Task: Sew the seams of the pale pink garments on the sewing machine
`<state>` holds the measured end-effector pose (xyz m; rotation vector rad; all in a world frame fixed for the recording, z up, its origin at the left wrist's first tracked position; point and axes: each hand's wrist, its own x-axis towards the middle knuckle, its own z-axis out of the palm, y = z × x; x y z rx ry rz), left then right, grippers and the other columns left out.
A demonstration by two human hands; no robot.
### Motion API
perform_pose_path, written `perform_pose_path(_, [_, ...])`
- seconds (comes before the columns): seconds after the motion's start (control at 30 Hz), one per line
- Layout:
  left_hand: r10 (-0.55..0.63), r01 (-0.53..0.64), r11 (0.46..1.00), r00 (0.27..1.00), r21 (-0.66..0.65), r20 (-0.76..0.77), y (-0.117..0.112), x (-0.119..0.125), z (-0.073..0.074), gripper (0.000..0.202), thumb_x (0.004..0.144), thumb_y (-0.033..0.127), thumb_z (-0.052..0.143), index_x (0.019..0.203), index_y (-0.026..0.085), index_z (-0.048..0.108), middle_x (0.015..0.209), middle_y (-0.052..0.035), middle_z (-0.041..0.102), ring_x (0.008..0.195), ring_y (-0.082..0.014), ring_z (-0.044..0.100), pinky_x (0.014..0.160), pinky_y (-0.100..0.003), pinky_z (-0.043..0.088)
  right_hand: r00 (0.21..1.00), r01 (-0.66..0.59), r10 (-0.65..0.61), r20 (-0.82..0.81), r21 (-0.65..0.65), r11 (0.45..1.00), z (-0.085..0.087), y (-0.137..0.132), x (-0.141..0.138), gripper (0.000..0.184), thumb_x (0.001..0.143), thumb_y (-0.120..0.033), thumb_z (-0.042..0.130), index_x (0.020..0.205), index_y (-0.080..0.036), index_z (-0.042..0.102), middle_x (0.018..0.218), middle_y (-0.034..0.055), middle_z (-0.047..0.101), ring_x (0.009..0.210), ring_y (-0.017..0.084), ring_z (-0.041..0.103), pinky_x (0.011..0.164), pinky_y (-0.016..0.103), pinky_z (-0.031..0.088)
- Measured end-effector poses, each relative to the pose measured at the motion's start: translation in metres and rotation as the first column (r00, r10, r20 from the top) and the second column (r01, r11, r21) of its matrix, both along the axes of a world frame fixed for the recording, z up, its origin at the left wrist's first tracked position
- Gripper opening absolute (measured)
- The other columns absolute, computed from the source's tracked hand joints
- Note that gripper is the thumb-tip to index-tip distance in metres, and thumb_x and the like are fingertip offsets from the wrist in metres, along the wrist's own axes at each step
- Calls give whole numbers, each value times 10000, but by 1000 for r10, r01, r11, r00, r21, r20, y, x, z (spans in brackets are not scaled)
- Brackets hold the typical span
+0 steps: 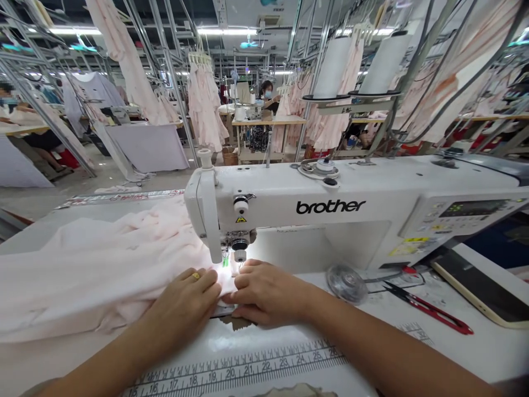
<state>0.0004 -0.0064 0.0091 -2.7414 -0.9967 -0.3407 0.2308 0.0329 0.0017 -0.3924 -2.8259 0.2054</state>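
Observation:
A white Brother sewing machine (pixel 330 207) stands on the table with its needle (pixel 225 261) lit just above pale pink fabric (pixel 95 264). My left hand (pixel 185 300), wearing a gold ring, lies flat on the fabric just left of the needle, fingers stretched out. Close to its right, my right hand (pixel 264 292) presses the fabric edge down in front of the presser foot with the fingers curled together. The two hands nearly touch. The fabric spreads in folds to the left across the table.
Red-handled thread snips (pixel 430 309) and a clear bobbin disc (pixel 346 283) lie to the right, beside a phone (pixel 479 289). A ruler strip (pixel 239 369) runs along the table's near edge. Pink garments hang on racks behind; another person sits at a far machine (pixel 268 96).

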Motion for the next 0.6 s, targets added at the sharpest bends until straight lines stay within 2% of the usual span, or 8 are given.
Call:
perform_pose_path(0.2, [-38, 39, 999, 997, 14, -60, 10, -1, -5, 177, 873, 58, 464, 791, 185, 556, 802, -40, 586, 741, -215, 554, 665, -336, 428, 998, 55, -54, 17, -51, 997, 3, -1, -2, 250, 971, -401, 562, 1111, -222, 667, 785, -9, 632, 744, 157, 507, 790, 299, 333])
perform_pose_path(0.33, [-10, 10, 1000, 1000, 13, -23, 16, -4, -7, 171, 882, 77, 444, 837, 177, 574, 891, -71, 627, 770, -223, 569, 647, -336, 439, 993, 116, -115, 41, -32, 993, 6, 1, -3, 275, 971, -416, 563, 1109, -198, 659, 844, 9, 654, 798, 168, 522, 796, 300, 335])
perform_pose_path(0.43, [-6, 6, 1000, 998, 1, 59, 15, -6, -7, 213, 920, 92, 400, 886, 184, 589, 900, -65, 639, 779, -214, 568, 664, -334, 445, 996, 77, -77, 45, -4, 997, 7, 3, -1, 259, 982, -399, 545, 1081, -187, 655, 834, 6, 645, 762, 158, 506, 793, 301, 330])
perform_pose_path(0.6, [-94, 96, 995, 987, -4, 130, 10, -8, -2, 265, 991, 135, 368, 980, 187, 628, 789, -28, 619, 741, -182, 554, 683, -328, 430, 999, 21, -21, 25, 14, 1000, 7, 5, 2, 209, 991, -339, 513, 1033, -197, 661, 806, -4, 628, 744, 150, 494, 833, 301, 324])
